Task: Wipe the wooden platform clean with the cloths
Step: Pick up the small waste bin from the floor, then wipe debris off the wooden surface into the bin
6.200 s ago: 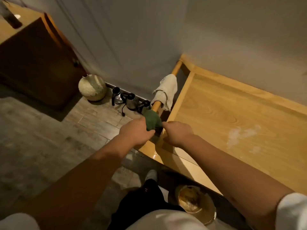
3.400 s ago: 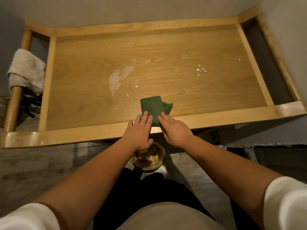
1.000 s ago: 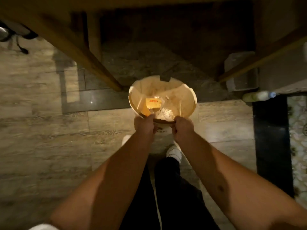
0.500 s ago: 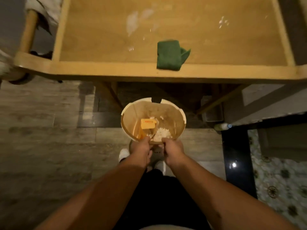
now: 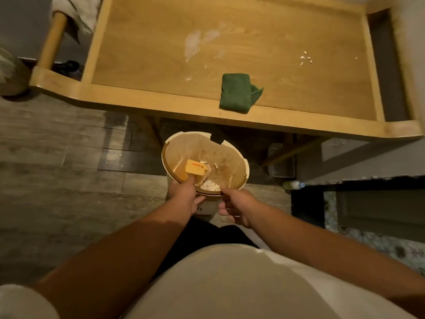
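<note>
One wooden platform point(image 5: 147, 65), a raised bench with a rim on all sides. One folded green cloth point(image 5: 236, 92) lies on it at the near edge, overlapping the front rim, touched by neither hand. One pale cloth point(image 5: 76, 10) hangs over the round rail point(image 5: 51, 40) at the bench's left end. On the boards: one whitish smear point(image 5: 195, 43) left of centre and one small cluster of pale crumbs point(image 5: 305, 59) to the right, well apart from the green cloth.

Below the front edge, one round bin point(image 5: 232, 157), held above the plank floor point(image 5: 57, 180). Inside it: one yellow wrapper point(image 5: 195, 167) and a heap of white bits point(image 5: 209, 186).

Two hands, both clamped on the bin's near rim, side by side but not touching. Left hand point(image 5: 184, 200) grips with thumb over the rim; right hand point(image 5: 235, 207) pinches the rim just beside it.

One small bottle point(image 5: 293, 184) lies on the floor to the right.
</note>
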Demonstrator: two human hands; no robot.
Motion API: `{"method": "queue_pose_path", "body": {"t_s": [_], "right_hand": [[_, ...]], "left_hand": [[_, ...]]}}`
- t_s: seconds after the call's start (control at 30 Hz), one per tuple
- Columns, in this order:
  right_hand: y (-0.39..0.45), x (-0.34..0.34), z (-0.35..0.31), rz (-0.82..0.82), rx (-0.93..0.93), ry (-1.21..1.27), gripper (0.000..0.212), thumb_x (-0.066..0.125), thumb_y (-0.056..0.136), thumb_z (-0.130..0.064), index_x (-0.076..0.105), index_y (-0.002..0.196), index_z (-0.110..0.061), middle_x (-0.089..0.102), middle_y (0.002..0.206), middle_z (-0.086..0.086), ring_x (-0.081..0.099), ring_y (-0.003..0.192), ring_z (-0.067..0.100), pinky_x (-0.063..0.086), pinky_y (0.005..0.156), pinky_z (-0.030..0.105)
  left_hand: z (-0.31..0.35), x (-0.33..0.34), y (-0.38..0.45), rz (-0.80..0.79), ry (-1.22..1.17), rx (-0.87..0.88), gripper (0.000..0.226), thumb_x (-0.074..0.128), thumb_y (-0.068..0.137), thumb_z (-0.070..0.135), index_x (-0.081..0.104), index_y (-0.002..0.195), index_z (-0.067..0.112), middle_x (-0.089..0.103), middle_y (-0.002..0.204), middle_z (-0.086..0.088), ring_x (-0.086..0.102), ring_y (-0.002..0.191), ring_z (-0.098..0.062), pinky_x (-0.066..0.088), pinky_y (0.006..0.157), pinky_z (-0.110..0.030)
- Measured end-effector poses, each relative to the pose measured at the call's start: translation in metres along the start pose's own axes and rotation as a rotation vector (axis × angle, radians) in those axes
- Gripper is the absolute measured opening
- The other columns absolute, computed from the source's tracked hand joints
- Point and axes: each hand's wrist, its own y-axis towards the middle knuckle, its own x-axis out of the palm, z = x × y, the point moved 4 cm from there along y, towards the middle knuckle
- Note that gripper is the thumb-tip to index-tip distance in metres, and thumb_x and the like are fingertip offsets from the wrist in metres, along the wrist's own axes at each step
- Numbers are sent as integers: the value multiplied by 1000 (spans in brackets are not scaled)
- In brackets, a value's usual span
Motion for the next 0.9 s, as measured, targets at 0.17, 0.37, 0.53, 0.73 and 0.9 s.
{"method": "queue_pose_path", "body": {"t_s": [0.17,0.37,0.53,0.73,0.9], "right_hand": [[2,-37,-55,89,-266,-504,31,59,93,-44,65,97,-14,72,86,5,69,68,19,47,57,27],[10,-75,-164,319,-789,-875,21,61,91,-46,60,93,-25,66,89,-4,62,84,17,50,68,33],[37,-75,-249,323,-1275,-1169,48,67,87,-43,56,125,-16,57,129,7,54,118,25,47,92,36],[75,-71,-287,232,-1284,-1711,106,65,76,-71,17,155,-20,4,165,16,1,149,44,14,119,55],[82,-84,-279,174,-1376,-1766,92,63,86,-57,15,155,-21,8,166,10,6,151,38,27,115,56]], "left_hand": [[21,8,11,3,17,11,26,60,96,11,57,120,19,63,120,-11,63,105,-32,55,50,-36],[20,29,20,46,36,75,15,61,97,15,56,111,15,65,108,-13,67,92,-31,56,47,-34],[-2,57,21,232,-8,138,21,65,92,25,58,107,13,67,111,-22,67,99,-41,57,85,-58],[-37,93,5,323,-224,142,11,67,86,25,60,94,23,68,108,-17,67,101,-38,56,88,-60],[-60,125,-20,377,-410,137,14,67,83,11,61,91,21,68,96,-15,68,89,-30,59,71,-43]]}}
